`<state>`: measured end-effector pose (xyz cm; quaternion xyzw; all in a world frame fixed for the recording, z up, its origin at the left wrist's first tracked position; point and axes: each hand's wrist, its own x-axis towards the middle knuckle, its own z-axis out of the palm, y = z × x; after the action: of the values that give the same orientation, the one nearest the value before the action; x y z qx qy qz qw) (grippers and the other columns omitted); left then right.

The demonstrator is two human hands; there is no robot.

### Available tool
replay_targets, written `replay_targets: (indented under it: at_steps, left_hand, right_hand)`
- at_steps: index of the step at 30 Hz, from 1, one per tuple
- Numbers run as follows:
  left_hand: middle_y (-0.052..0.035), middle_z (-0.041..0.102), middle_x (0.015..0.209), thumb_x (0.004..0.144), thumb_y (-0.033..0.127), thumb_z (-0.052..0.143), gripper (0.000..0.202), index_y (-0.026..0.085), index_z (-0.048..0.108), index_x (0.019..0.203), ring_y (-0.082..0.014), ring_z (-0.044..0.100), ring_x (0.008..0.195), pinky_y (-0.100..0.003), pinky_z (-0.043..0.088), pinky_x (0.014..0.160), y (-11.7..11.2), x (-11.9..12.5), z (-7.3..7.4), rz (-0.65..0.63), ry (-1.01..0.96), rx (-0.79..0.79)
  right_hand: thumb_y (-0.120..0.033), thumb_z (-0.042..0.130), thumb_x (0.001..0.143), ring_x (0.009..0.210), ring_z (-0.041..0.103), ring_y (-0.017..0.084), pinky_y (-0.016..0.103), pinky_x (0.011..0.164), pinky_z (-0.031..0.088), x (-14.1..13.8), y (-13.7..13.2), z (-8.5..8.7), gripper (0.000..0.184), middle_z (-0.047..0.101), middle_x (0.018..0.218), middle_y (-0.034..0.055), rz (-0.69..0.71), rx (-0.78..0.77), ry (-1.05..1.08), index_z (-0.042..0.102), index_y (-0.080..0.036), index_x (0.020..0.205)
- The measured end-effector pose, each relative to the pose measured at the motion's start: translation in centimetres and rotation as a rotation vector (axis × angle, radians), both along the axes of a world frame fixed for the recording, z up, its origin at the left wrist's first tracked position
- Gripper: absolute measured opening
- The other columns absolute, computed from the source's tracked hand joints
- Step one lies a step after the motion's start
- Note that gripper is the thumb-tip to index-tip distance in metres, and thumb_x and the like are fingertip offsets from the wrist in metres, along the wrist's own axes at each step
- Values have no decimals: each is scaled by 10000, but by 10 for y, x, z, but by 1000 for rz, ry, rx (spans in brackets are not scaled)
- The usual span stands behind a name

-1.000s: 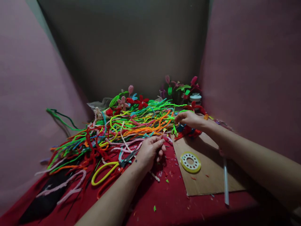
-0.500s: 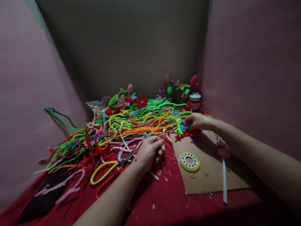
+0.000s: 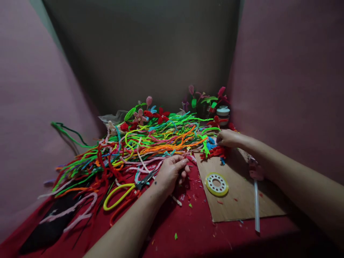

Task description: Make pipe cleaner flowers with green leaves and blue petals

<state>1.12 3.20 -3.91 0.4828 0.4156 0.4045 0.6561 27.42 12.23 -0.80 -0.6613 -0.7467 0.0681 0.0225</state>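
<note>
My left hand [image 3: 173, 171] is closed in a pinch low over the red cloth, beside the pile of pipe cleaners [image 3: 161, 145]. What its fingertips hold, if anything, is too small to name. Scissors [image 3: 119, 197] with yellow and orange-red handles lie left of this wrist, blades toward the hand. Across the board, my right hand [image 3: 228, 138] has its fingers curled down at a small heap of short blue pieces [image 3: 211, 141], red pieces [image 3: 213, 153] and green pieces [image 3: 205, 146]. Its fingertips are partly hidden, so any held piece cannot be made out.
A brown board [image 3: 242, 204] carries a tape roll [image 3: 216, 184] and a pink glue gun [image 3: 255, 172] with a clear glue stick. Behind stand fuzzy flowers [image 3: 161, 116] and a white-lidded jar [image 3: 223, 111]. A black pouch-like item [image 3: 45, 229] lies front left. Scraps dot the cloth.
My right hand has shifted slightly right and back, uncovering more of the blue and red pieces. My left hand stays in place.
</note>
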Motion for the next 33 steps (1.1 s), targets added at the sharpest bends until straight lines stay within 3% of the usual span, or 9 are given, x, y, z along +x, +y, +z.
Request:
replay_targets:
  at_steps: [6,12,15,17,20,23,26,30,33]
  left_hand:
    - [24,566,546,673,342,648,251,151,502,746,-40,402,340,-138,274,283,0,0,1,-1,-14,-1]
    - [10,580,561,678,329,652,243,144,512,750,-49,426,357,-140,290,288,-1,2,2,-24,-63,-6]
    - [11,577,569,699,316,642,222,137,531,768,-50,425,356,-153,309,296,-3,2,5,-64,-125,-19]
    - [7,581,592,714,306,638,212,131,553,799,-56,455,383,-161,339,323,-5,2,9,-90,-187,-17]
    - [-27,617,707,730,264,637,185,120,584,833,-85,559,538,-175,417,434,-9,4,17,-73,-292,7]
    - [-51,644,805,731,214,643,148,116,607,836,-117,610,727,-198,467,601,-13,6,22,-15,-392,10]
    - [-59,661,819,740,200,634,130,116,620,838,-132,619,756,-239,472,686,-20,10,23,-38,-432,-37]
    - [-61,664,825,756,216,618,147,133,620,877,-163,631,752,-285,478,685,-28,15,22,-76,-449,-77]
    - [-70,659,807,756,224,621,170,134,613,900,-159,633,726,-266,473,655,-32,17,22,-84,-458,-87]
  right_hand:
    - [-40,515,602,767,638,182,210,609,418,-1,-10,4,354,713,829,33,-15,80,-21,731,-227,811]
    - [-102,398,785,992,556,282,335,772,415,-6,-33,26,331,599,1088,141,-88,490,12,672,-157,963]
    - [-132,405,808,981,552,264,352,818,423,-9,-43,34,270,580,1075,141,-93,724,210,663,-143,889]
    - [-133,468,774,896,585,216,326,796,458,-15,-51,35,190,612,986,98,-71,808,458,647,-167,827]
    - [-172,577,709,750,610,169,312,717,506,-33,-67,31,97,636,815,36,-22,708,1009,617,-190,796]
    - [-177,639,656,746,605,147,312,728,507,-58,-87,24,69,634,837,14,36,559,1434,614,-200,715]
    - [-145,648,643,843,595,151,312,793,483,-78,-102,18,68,631,850,10,69,536,1599,620,-207,645]
    - [-118,646,641,927,577,172,350,850,462,-92,-111,11,101,628,867,10,98,533,1701,627,-217,631]
    - [-114,651,631,929,577,175,365,848,470,-99,-112,5,120,622,900,4,89,479,1760,628,-229,609]
